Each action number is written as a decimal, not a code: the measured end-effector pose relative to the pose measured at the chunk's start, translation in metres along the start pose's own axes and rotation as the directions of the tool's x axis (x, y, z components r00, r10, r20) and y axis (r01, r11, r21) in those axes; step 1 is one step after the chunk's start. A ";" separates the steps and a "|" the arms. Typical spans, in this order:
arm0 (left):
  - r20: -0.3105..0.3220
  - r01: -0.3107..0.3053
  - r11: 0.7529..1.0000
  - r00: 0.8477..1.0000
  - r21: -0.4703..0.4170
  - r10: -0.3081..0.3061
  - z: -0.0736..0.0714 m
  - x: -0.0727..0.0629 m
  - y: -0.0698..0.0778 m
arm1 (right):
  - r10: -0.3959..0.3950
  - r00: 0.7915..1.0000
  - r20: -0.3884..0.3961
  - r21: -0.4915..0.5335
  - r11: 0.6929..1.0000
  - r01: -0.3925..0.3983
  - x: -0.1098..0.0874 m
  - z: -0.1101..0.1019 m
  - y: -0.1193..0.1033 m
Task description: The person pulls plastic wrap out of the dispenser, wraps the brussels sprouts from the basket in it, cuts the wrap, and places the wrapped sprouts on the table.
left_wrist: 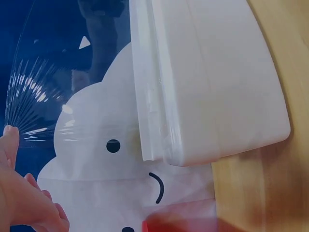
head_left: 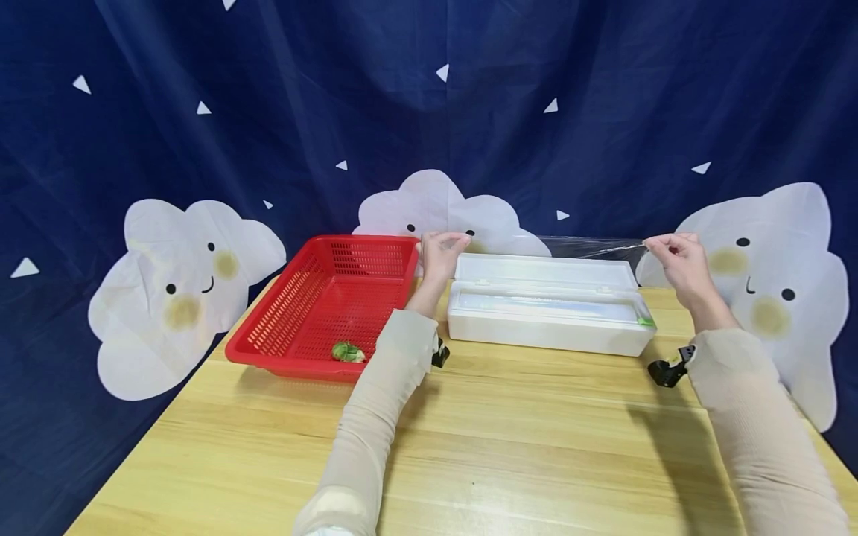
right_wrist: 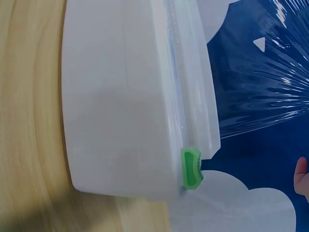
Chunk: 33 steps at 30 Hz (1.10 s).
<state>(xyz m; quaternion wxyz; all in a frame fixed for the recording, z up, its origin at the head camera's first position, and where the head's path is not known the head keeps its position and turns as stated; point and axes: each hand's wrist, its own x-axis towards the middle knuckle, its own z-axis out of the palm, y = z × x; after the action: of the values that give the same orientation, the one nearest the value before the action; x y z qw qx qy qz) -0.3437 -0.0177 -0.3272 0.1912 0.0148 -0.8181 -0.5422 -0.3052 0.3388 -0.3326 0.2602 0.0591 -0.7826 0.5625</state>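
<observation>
A white cling film dispenser (head_left: 550, 327) stands on the table with its lid raised and a film roll inside. Clear cling film (head_left: 590, 247) stretches between both hands, behind and above the lid. My left hand (head_left: 439, 262) pinches one corner of it; in the left wrist view the film (left_wrist: 34, 92) fans out in creases from the thumb tip. The other corner is pinched by my right hand (head_left: 682, 264), and creases gather toward it in the right wrist view, where only a fingertip shows. A green slide cutter (right_wrist: 192, 169) sits at the dispenser's right end.
Left of the dispenser is a red plastic basket (head_left: 284, 357), close to my left hand, with a small green vegetable (head_left: 347, 352) in it. A dark blue curtain (head_left: 496, 97) with cloud faces hangs behind the wooden table (head_left: 523, 439).
</observation>
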 end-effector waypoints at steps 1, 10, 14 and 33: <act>0.001 0.002 1.000 1.000 -0.006 -0.002 0.000 0.001 0.001 | 0.007 1.000 -0.002 0.008 1.000 -0.007 0.001 0.000 0.000; 0.006 -0.029 0.999 1.000 -0.042 0.029 -0.004 0.005 0.007 | 0.028 1.000 0.002 0.023 0.999 -0.028 0.006 -0.002 -0.007; 0.004 -0.043 0.997 0.999 -0.063 0.043 -0.006 0.007 0.011 | 0.035 0.999 0.000 0.030 0.999 -0.035 0.008 -0.003 -0.013; 0.004 -0.078 0.997 0.997 0.021 0.078 -0.015 0.020 0.037 | 0.069 0.997 -0.041 0.017 0.998 -0.068 0.018 -0.010 -0.036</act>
<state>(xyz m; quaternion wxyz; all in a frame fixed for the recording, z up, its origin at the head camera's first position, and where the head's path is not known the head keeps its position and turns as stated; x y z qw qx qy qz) -0.3507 -0.0202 -0.2826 0.2109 -0.0158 -0.8239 -0.5259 -0.3032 0.3390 -0.2916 0.2567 0.0225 -0.7741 0.5782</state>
